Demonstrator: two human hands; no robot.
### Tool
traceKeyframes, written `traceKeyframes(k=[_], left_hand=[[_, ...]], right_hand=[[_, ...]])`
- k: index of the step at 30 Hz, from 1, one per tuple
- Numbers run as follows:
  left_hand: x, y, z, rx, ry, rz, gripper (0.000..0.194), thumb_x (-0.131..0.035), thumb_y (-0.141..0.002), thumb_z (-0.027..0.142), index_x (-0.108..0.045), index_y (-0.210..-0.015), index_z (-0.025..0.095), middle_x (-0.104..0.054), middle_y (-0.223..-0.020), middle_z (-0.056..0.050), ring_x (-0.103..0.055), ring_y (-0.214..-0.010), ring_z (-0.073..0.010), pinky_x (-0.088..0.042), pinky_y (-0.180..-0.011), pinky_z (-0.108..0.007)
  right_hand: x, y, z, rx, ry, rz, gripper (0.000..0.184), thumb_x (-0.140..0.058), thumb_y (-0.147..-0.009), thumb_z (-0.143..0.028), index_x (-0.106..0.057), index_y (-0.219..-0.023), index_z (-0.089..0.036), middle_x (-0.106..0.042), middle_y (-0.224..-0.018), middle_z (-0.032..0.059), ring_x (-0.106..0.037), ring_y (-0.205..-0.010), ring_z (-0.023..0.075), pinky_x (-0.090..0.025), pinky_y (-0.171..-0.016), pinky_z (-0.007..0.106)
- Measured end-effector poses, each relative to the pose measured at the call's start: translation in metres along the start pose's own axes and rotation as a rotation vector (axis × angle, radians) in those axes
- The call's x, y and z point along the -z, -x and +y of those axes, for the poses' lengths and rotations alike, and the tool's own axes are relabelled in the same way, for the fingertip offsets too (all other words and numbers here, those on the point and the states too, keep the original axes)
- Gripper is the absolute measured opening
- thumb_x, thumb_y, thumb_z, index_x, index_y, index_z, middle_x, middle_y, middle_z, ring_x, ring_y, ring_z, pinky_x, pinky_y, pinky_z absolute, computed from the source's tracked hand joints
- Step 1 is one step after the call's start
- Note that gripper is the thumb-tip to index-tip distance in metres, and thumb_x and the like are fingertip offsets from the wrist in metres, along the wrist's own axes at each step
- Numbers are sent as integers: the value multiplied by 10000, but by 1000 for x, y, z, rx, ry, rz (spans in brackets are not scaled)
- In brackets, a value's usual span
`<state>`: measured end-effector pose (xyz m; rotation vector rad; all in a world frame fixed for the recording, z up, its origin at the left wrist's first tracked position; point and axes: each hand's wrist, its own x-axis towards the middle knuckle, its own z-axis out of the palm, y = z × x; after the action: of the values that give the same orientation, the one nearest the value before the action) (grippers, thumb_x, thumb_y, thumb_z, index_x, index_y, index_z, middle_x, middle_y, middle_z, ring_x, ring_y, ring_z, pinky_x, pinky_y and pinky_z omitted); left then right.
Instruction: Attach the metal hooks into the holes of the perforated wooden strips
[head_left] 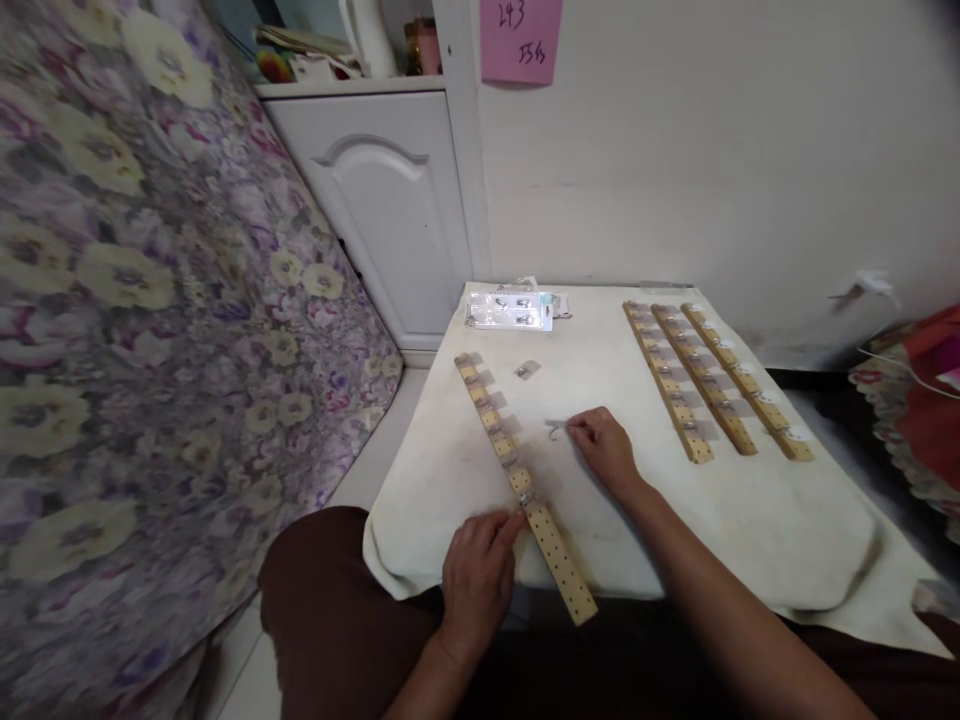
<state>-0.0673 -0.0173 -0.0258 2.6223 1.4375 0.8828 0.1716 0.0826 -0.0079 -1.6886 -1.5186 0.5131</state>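
A long yellow strip with holes (555, 560) lies slantwise on the table, its near end past the front edge. Small clear pieces with metal hooks are set along its far part. At its left edge is my left hand (478, 570), fingers curled, thumb and forefinger gripping the strip near the last clear piece. To the right of the strip, my right hand (606, 450) pinches a small metal hook (555, 428) with a pale backing, held just above the table. Another small hook on a clear backing (527, 370) lies farther back.
Clear plastic packs (510, 310) with hooks lie at the table's back left. Three similar strips (664, 385) with clear pieces stand in a row at the right. A pink note (520, 40) hangs on the wall. A flowered curtain (187, 300) hangs at the left.
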Motion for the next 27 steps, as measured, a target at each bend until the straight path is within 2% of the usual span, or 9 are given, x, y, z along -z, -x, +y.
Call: traceKeyframes(k=[4, 8, 13, 18, 20, 23, 27], left_hand=[[1, 0, 0, -7, 6, -10, 403, -442, -820, 73, -555, -1186, 197, -606, -1027, -80, -526, -930, -204, -451, -757, -332], [-1, 0, -1, 15, 23, -23, 409, -439, -823, 72, -543, -1195, 207, -596, -1040, -75, -523, -952, -204, -455, -784, -344], [3, 0, -2, 7, 139, -29, 412, -425, -834, 68, -519, -1211, 202, -578, -1058, -81, -517, -972, -197, -460, -811, -349], [20, 0, 15, 44, 336, 22, 373, -449, -850, 98, -524, -1193, 222, -568, -1067, -77, -520, -1000, -198, -451, -836, -350], [27, -3, 28, 117, 468, 9, 325, -457, -864, 125, -542, -1161, 226, -575, -1050, -65, -533, -980, -185, -451, -830, -328], [29, -10, 51, 326, 656, -37, 296, -496, -867, 205, -542, -1159, 226, -588, -932, -30, -548, -839, -149, -458, -748, -278], [22, -17, 70, 586, 978, -56, 487, -621, -791, 271, -459, -1247, 221, -585, -905, -5, -534, -748, -112, -455, -712, -248]], right_hand=[[4, 6, 3, -68, -130, 4, 146, -510, -762, -305, -586, -718, -189, -589, -675, 4, -532, -617, 150, -415, -627, 273], [14, 14, 7, -170, -236, -75, 134, -487, -749, -291, -481, -650, -201, -586, -533, -24, -504, -433, 123, -394, -461, 244], [34, 23, 5, -232, -377, -180, 88, -497, -731, -278, -492, -753, -193, -591, -538, -35, -487, -368, 101, -381, -364, 212], [51, 43, -7, -172, -504, -248, 193, -517, -743, -271, -537, -915, -184, -563, -556, -59, -475, -376, 82, -378, -358, 187], [53, 52, -15, -142, -536, -253, 186, -526, -745, -259, -548, -913, -182, -549, -574, -61, -461, -384, 71, -369, -360, 177], [51, 64, -28, -123, -540, -273, 169, -527, -751, -239, -561, -905, -181, -538, -597, -58, -447, -395, 60, -354, -362, 170], [45, 79, -41, -91, -532, -353, 157, -528, -762, -222, -560, -911, -188, -523, -585, -66, -441, -395, 58, -359, -374, 172]])
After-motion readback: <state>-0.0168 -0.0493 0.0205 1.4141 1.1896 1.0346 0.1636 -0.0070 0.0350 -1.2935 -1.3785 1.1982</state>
